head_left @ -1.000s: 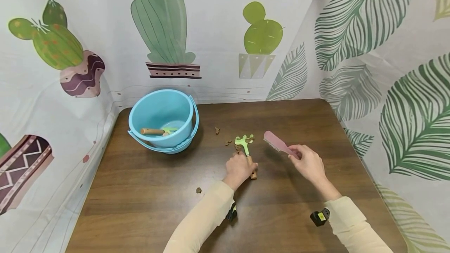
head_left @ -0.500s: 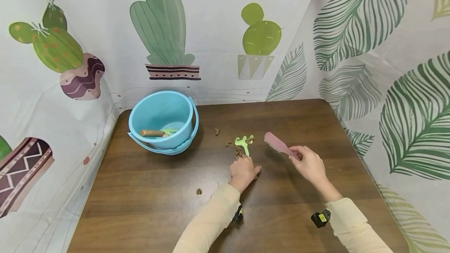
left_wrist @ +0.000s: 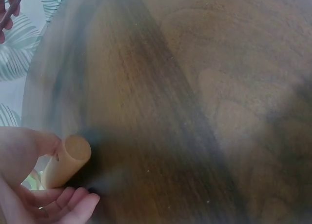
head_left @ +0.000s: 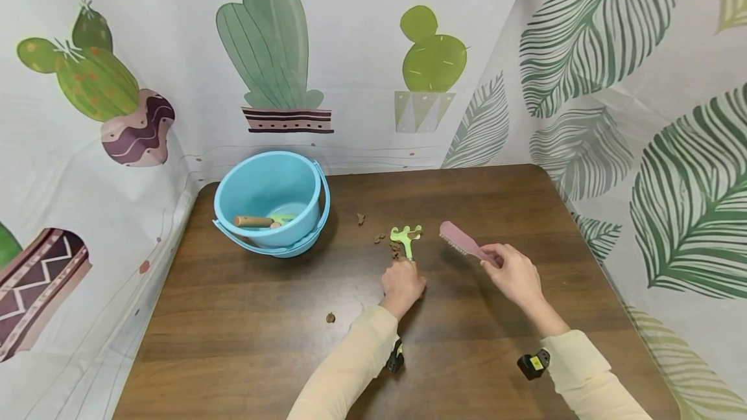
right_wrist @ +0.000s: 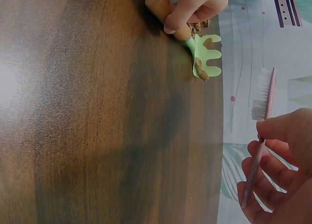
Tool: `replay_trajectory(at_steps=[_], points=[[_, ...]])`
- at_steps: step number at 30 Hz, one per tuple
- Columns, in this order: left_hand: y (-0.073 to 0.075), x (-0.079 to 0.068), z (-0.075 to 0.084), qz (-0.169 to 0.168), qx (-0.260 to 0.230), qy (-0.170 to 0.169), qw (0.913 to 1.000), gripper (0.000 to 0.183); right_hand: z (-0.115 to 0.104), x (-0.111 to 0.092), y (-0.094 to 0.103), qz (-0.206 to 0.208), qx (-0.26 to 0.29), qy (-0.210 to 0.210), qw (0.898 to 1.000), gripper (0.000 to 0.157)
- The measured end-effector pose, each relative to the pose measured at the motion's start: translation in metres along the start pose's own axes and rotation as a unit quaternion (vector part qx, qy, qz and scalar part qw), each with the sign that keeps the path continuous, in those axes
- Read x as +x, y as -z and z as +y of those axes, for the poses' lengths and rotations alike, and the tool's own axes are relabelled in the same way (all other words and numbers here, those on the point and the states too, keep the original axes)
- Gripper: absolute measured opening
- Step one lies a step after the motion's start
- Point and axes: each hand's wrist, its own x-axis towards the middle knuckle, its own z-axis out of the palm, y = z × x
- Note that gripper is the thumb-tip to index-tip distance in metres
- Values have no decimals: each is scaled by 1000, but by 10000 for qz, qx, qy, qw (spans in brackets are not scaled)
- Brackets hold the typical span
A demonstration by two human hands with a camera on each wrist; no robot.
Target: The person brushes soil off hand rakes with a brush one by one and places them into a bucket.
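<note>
My left hand (head_left: pixel 403 285) grips the wooden handle of a small green toy rake (head_left: pixel 406 238). In the left wrist view the thumb lies along the handle's round end (left_wrist: pixel 77 147), with the fingers curled below it. Brown crumpled bits (right_wrist: pixel 201 71) sit on and beside the rake's prongs in the right wrist view. To the right, my right hand (head_left: pixel 513 276) pinches the handle of a pink brush (head_left: pixel 461 238) between thumb and fingers. White bristles (right_wrist: pixel 261 94) stick out from one side of its head, which is held above the table and apart from the rake.
A light blue bucket (head_left: pixel 265 177) with its handle down stands at the table's back left. Inside lies a wooden-handled green tool (head_left: pixel 254 221). Brown bits lie on the wooden table (head_left: pixel 245 342), one bit (head_left: pixel 331 317) nearer the front. Printed cloth hangs behind.
My left hand has shifted slightly right and closed over the rake's handle, which it now mostly covers from the head view. The right hand and brush have barely moved.
</note>
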Motion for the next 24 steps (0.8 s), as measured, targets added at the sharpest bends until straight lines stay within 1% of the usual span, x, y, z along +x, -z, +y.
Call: replay_trajectory(at_steps=[3, 5, 8, 11, 13, 16, 20, 24], points=[[3, 1, -4, 76, -216, -3, 9997, 25, 0, 0, 0, 2, -12, -8, 10000, 22], [5, 2, -6, 130, -276, -68, 9995, 21, -1, 1, 0, -14, -13, -36, 10000, 22], [7, 3, -10, 143, -255, -141, 9995, 15, -1, 0, -1, -86, -16, -87, 9999, 22], [8, 4, -14, 137, -262, -93, 9995, 12, 0, 0, -2, -117, -8, -98, 9999, 22], [8, 4, -15, 141, -275, -30, 9995, 13, 0, 1, -3, -104, -2, -85, 9999, 22], [9, 4, -16, 120, -242, 103, 9996, 22, -1, 1, -4, -98, -6, -80, 9999, 22], [12, 4, -17, -45, -81, 267, 9996, 30, -1, 1, -4, -113, -8, -70, 9999, 22], [12, 6, -21, -105, -72, 342, 9993, 32, 0, 1, -5, -112, -23, -42, 9999, 23]])
